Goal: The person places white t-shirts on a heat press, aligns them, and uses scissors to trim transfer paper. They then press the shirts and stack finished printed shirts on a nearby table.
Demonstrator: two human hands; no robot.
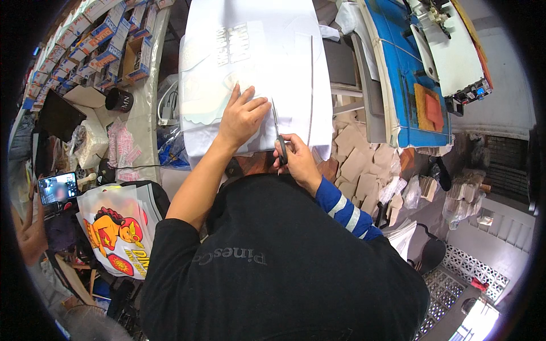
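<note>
Black cloth shirt (284,284) at six o'clock, then straight up to the action near twelve. At one, right hand (301,163): grip closed around slim metal scissors (281,146) with black handles, points aimed at twelve, gap between the blades too fine to tell. At eleven, left hand (245,117): fingers fanned flat, grip wide open, clutching nothing, apparently pressing on a pale translucent sheet (207,79) with faint lettering and a scalloped greenish edge, laid at eleven on the white-covered table (293,57). Up at one, a thin dark strip (311,85). Looks like steadying and trimming; whether biting into anything, cannot tell. Next move calls for palm flat, blades lined up, careful squeeze.
</note>
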